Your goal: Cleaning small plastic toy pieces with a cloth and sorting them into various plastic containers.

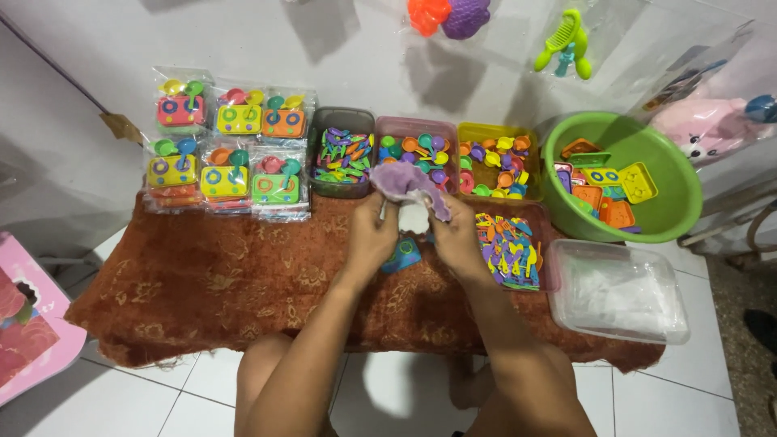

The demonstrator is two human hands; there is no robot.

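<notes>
Gripping a purple toy piece (407, 180) at frame centre, the left hand (371, 235) and right hand (457, 236) close around it, perhaps bagging it; steady, even grips suit.

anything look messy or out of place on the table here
Mostly tidy: toys sit sorted in trays and sealed packs lie in rows. One small blue square toy piece lies loose on the rust-brown patterned cloth, under the left hand, outside any container.
</notes>
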